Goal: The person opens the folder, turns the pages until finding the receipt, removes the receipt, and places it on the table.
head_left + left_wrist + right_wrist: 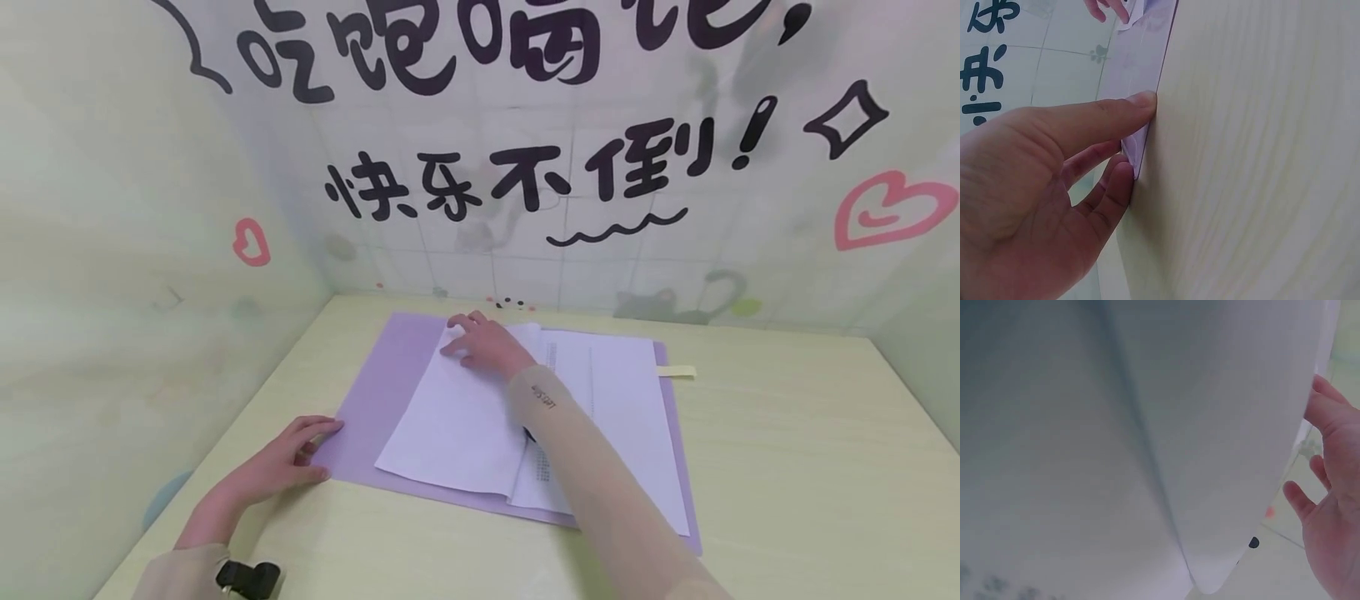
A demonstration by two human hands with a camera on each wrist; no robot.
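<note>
A purple folder (375, 392) lies spread on the table with white paper sheets in it. One white sheet (457, 425) is turned over to the left, partly covering the folder's left cover. Printed text shows on the right-hand page (622, 400). My left hand (281, 462) holds the folder's near left corner, thumb on the near edge (1147, 128) and fingers by the left edge. Up at the top of the turned sheet, my right hand (487, 343) rests with fingers spread. The right wrist view has the sheet's underside (1222, 425) filling most of it, with the right hand (1338, 487) beside its edge.
A pale yellow tab (677, 372) sticks out past the folder's right edge. The light wood table (787, 433) is bounded by a printed back wall (517, 258) and side walls. A black device (251, 577) is on the left wrist.
</note>
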